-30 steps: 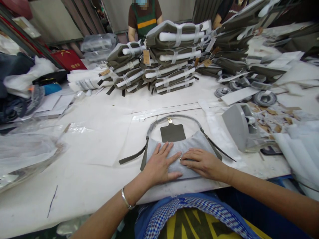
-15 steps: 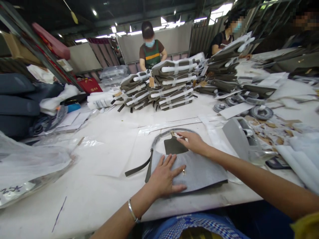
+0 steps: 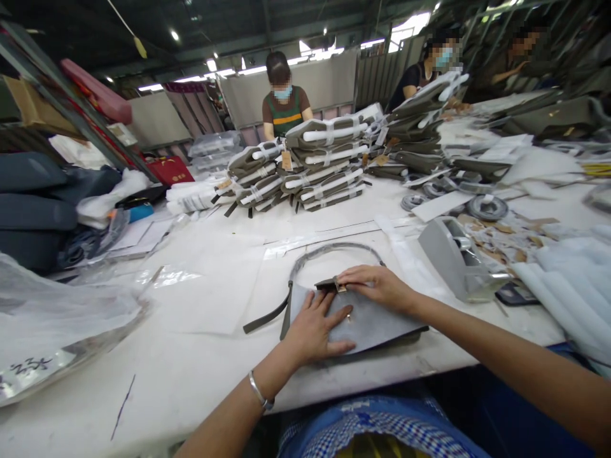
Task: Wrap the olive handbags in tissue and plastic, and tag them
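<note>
A grey handbag [image 3: 377, 321], wrapped in grey paper, lies flat on the white table [image 3: 191, 356] in front of me. Its curved handle [image 3: 329, 249] arcs away from me and a dark strap [image 3: 262, 317] trails to the left. My left hand [image 3: 312, 327] rests flat on the wrapped bag, fingers spread. My right hand [image 3: 375, 284] pinches the olive flap [image 3: 327, 284] with its gold clasp and folds it down over the bag's top edge.
Stacks of wrapped olive bags [image 3: 305, 165] fill the table's far side. A grey tape dispenser [image 3: 453, 257] stands to the right, with white foam rolls [image 3: 568, 286] beyond it. Clear plastic bags [image 3: 62, 318] lie on the left. People work across the table.
My right hand left the bag's body, reached up to the flap and folded it down toward me. The camera view rose. My left hand stayed pressed on the bag.
</note>
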Demonstrator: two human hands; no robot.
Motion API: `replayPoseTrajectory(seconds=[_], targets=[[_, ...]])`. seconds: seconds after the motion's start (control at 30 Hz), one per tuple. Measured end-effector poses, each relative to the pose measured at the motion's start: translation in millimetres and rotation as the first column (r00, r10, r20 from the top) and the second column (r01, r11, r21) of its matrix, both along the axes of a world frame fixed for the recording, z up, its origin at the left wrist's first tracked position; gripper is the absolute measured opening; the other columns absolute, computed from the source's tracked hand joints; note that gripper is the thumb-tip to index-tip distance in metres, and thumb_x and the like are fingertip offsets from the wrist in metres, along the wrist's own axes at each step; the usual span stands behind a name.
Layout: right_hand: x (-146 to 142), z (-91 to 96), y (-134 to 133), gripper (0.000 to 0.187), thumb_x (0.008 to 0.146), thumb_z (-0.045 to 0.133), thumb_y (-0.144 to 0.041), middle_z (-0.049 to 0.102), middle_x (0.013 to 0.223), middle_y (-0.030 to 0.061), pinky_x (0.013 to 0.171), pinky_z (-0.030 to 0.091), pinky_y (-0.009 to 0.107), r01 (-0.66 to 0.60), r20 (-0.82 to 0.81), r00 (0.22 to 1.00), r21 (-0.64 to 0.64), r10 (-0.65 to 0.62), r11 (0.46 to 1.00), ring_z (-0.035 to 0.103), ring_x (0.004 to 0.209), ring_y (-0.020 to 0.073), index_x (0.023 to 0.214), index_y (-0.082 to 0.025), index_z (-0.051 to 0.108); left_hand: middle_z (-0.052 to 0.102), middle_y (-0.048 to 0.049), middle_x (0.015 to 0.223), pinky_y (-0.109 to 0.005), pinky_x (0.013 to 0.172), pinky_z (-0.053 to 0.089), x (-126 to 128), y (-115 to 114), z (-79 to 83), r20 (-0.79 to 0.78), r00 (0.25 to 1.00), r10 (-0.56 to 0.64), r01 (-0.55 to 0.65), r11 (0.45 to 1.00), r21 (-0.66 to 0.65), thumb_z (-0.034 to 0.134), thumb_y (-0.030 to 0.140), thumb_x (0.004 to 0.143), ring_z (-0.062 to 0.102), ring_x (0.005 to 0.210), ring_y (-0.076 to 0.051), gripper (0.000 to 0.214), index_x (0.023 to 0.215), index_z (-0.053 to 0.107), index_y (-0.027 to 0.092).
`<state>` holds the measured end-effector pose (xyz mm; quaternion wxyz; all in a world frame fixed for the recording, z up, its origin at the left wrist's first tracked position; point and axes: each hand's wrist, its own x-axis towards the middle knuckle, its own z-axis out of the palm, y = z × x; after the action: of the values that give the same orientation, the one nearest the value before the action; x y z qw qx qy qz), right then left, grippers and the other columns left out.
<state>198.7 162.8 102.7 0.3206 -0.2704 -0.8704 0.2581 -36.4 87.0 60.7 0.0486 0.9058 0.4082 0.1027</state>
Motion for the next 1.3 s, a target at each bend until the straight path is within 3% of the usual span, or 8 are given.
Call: replayPoseTrajectory(seconds=[0.2, 0.43, 0.6, 0.73, 0.8, 0.87, 1.03, 1.3], targets=[[17, -25.1, -27, 0.032, 0.095, 0.054, -0.022, 0.063, 0.134, 0.0071, 0.108, 0.046, 0.043, -0.143, 0.201, 0.974, 0.192, 0.104, 0.971, 0.054, 0.129, 0.0211, 0.123, -0.03, 0.068, 0.051, -0.0118, 0.138, -0.058, 0.119, 0.016, 2, -4, 2.1, -0.015, 1.0, -0.014, 0.014, 0.999, 0.05, 0.05, 0.072, 0.085, 0.038, 0.137, -0.032, 0.071, 0.141, 0.048, 0.028], [26, -41.4, -22, 0.041, 0.094, 0.047, -0.014, 0.066, 0.129, 0.0063, 0.106, 0.048, 0.042, -0.238, 0.233, 0.955, 0.232, 0.184, 0.943, 0.055, 0.128, 0.0199, 0.128, -0.028, 0.065, 0.059, -0.0094, 0.131, -0.056, 0.121, 0.014, 4, -8, -0.7, -0.042, 0.999, 0.033, -0.03, 0.997, 0.068, 0.049, 0.075, 0.084, 0.046, 0.132, -0.029, 0.075, 0.14, 0.047, 0.025], [31, -52.5, -19, 0.044, 0.092, 0.046, -0.011, 0.061, 0.135, 0.0068, 0.107, 0.045, 0.045, -0.272, 0.289, 0.936, 0.241, 0.199, 0.931, 0.053, 0.131, 0.0202, 0.129, -0.027, 0.063, 0.062, -0.0132, 0.13, -0.058, 0.113, 0.034, 12, -28, -6.4, 0.017, 0.981, 0.192, -0.191, 0.96, 0.206, 0.053, 0.07, 0.085, 0.051, 0.128, -0.032, 0.072, 0.133, 0.054, 0.016], [31, -55.1, -21, 0.043, 0.092, 0.045, -0.011, 0.061, 0.136, 0.0078, 0.108, 0.042, 0.046, -0.261, 0.316, 0.93, 0.209, 0.187, 0.943, 0.054, 0.13, 0.0197, 0.13, -0.025, 0.062, 0.064, -0.0104, 0.129, -0.039, 0.105, 0.05, 19, -40, -7.7, 0.102, 0.994, -0.03, 0.001, 0.962, 0.273, 0.049, 0.034, 0.1, 0.06, 0.118, -0.022, 0.038, 0.132, 0.054, 0.015], [30, -52.7, -24, 0.041, 0.094, 0.044, -0.012, 0.063, 0.133, 0.0083, 0.108, 0.041, 0.044, -0.235, 0.309, 0.937, 0.204, 0.165, 0.95, 0.057, 0.126, 0.0184, 0.129, -0.024, 0.062, 0.063, -0.009, 0.131, -0.033, 0.103, 0.052, 22, -43, -9.9, 0.126, 0.982, -0.144, 0.103, 0.953, 0.287, 0.043, 0.019, 0.1, 0.059, 0.121, -0.019, 0.033, 0.131, 0.055, 0.015], [26, -47.7, -27, 0.038, 0.095, 0.046, -0.013, 0.066, 0.128, 0.0086, 0.106, 0.042, 0.04, -0.214, 0.302, 0.943, 0.223, 0.142, 0.951, 0.059, 0.122, 0.0167, 0.127, -0.023, 0.063, 0.063, -0.0086, 0.132, -0.033, 0.102, 0.054, 23, -44, -13.4, 0.143, 0.976, -0.164, 0.117, 0.95, 0.288, 0.038, 0.011, 0.098, 0.059, 0.121, -0.018, 0.037, 0.13, 0.056, 0.016], [7, -33.9, -27, 0.018, 0.094, 0.057, -0.022, 0.071, 0.111, 0.0046, 0.079, 0.048, 0.028, -0.223, 0.426, 0.903, 0.339, 0.062, 0.914, 0.065, 0.095, 0.0166, 0.104, -0.02, 0.071, 0.061, -0.0111, 0.134, -0.032, 0.102, 0.053, 24, -44, -21.3, 0.119, 0.983, -0.137, 0.096, 0.948, 0.302, 0.042, 0.015, 0.096, 0.059, 0.123, -0.02, 0.039, 0.132, 0.055, 0.013], [-10, -20.8, -10, 0.01, 0.093, 0.061, -0.026, 0.067, 0.102, 0.0014, 0.062, 0.039, 0.024, -0.345, 0.564, 0.816, 0.297, 0.128, 0.89, 0.057, 0.094, 0.0155, 0.096, -0.021, 0.069, 0.064, -0.0111, 0.13, -0.023, 0.096, 0.054, 11, -25, -45.6, -0.01, 0.968, -0.252, 0.217, 0.81, 0.545, 0.05, 0.025, 0.095, 0.063, 0.117, -0.018, 0.039, 0.13, 0.059, 0.01]])
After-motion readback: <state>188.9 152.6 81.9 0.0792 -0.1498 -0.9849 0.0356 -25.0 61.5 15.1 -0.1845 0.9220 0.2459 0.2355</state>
